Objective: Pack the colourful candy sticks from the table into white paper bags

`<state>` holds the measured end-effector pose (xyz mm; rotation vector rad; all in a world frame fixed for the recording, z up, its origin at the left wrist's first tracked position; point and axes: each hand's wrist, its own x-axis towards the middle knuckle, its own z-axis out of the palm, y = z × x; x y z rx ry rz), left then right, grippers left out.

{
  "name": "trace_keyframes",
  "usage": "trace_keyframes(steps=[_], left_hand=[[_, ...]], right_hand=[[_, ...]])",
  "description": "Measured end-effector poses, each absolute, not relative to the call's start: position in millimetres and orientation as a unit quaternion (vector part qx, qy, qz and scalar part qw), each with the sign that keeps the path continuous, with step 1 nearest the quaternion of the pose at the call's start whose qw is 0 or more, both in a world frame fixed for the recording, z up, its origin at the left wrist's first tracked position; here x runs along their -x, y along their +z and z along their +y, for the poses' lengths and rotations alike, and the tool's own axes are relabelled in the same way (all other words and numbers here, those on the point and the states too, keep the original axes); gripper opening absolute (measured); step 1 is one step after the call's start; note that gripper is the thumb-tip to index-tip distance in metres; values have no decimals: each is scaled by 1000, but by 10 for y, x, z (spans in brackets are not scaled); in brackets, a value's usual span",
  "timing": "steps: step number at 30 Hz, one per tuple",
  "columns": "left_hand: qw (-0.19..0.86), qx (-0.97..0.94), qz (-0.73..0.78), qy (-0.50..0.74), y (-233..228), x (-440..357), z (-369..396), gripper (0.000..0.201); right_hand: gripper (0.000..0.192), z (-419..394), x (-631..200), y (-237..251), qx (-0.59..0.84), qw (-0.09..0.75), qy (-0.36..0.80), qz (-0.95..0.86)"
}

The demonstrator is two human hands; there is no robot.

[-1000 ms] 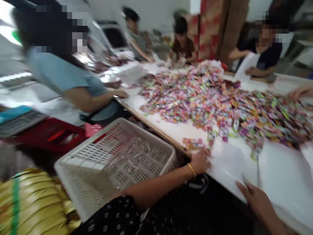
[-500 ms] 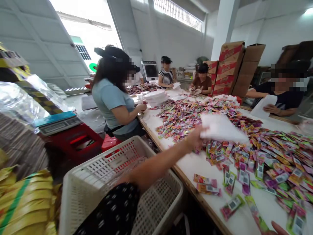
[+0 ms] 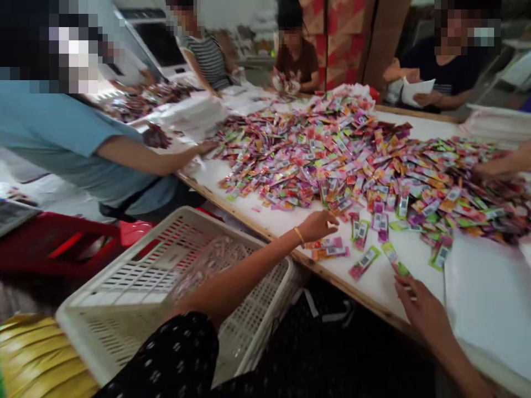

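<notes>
My left hand (image 3: 318,225), with a yellow band at the wrist, hovers over the table's near edge. Its fingers are partly curled and apart, and nothing shows in them. Just beneath lie two orange-and-pink packets (image 3: 331,252). On the right, my right hand (image 3: 418,301) has its fingers closed on the near end of a small green-and-pink packet (image 3: 394,257). Another green-and-pink packet (image 3: 365,262) lies flat between my hands. Beyond them spreads a large heap of small colourful packets (image 3: 307,160). Flat white sheets or bags (image 3: 489,293) lie beside my right hand.
A cream plastic crate (image 3: 95,296) holding clear plastic stands left of the wooden-edged table (image 3: 244,221). A co-worker in a blue shirt (image 3: 70,127) reaches to the heap from the left. Other people work around the far side. Red-printed cartons (image 3: 344,44) are stacked behind.
My left hand has let go of the white sheet or bag it held and drawn back toward the near edge. My right hand has come farther into view at a packet. The view has tilted down.
</notes>
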<state>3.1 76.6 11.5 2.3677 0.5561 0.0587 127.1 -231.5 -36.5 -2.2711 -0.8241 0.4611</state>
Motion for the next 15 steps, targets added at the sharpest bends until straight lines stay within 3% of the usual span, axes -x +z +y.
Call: trace_keyframes(steps=[3, 6, 11, 15], left_hand=[[169, -971, 164, -43, -171, 203, 457, 50], [98, -968, 216, -77, -272, 228, 384, 64], [227, -918, 295, -135, -327, 73, 457, 24], [321, -870, 362, -99, -303, -210, 438, 26]], right_hand=[[54, -2108, -1329, -363, 906, 219, 113, -345], [58, -1852, -1333, -355, 928, 122, 15, -352], [61, -1777, -1464, -502, 936, 69, -75, -338], [45, -1949, -1529, -613, 935, 56, -58, -346]])
